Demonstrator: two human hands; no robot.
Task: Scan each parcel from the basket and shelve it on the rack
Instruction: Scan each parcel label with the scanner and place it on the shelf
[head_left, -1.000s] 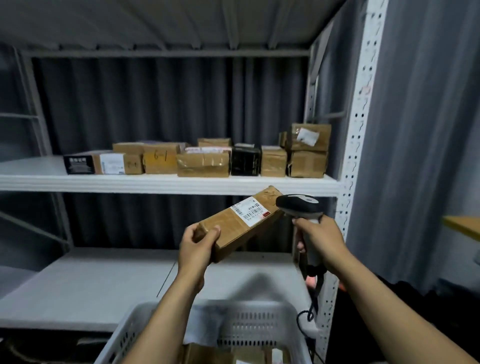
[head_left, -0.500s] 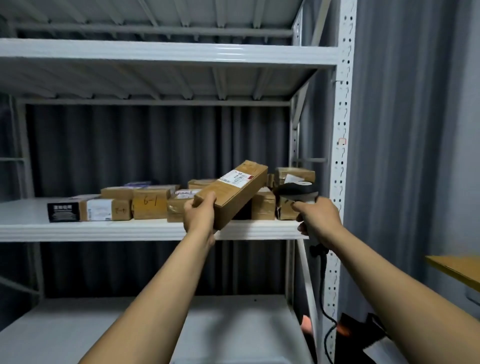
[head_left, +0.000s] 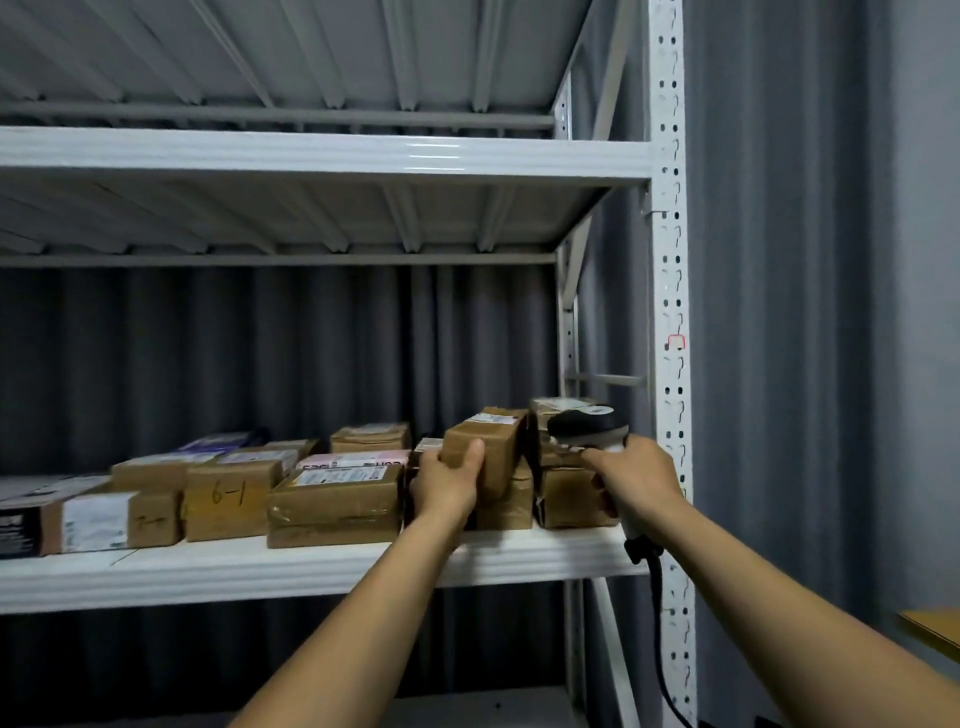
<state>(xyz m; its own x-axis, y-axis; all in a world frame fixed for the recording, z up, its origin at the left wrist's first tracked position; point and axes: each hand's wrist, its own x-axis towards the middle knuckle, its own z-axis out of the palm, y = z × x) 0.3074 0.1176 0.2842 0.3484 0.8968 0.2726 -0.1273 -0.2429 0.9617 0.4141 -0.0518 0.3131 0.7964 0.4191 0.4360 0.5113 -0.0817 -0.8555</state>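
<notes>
My left hand (head_left: 445, 480) grips the near end of a long brown parcel (head_left: 493, 441) with a white label on top. The parcel lies pushed in over other boxes on the middle shelf (head_left: 311, 566) of the white rack, between a taped brown box (head_left: 332, 501) and a stack of two boxes (head_left: 569, 491) at the right end. My right hand (head_left: 636, 480) holds a black and white barcode scanner (head_left: 587, 423) by its handle, just in front of that stack. The scanner's black cable (head_left: 658, 623) hangs down. The basket is out of view.
Several more parcels line the shelf to the left, one marked "6-1" (head_left: 231, 496). The rack's perforated upright (head_left: 672, 364) stands right of my right hand. An upper shelf (head_left: 311, 156) is overhead, a grey curtain (head_left: 805, 364) behind, a wooden tabletop corner (head_left: 935, 631) at far right.
My view rose from the basket to the middle shelf. My left hand carried the parcel up and slid it onto the shelf among the boxes. My right hand rose with the scanner.
</notes>
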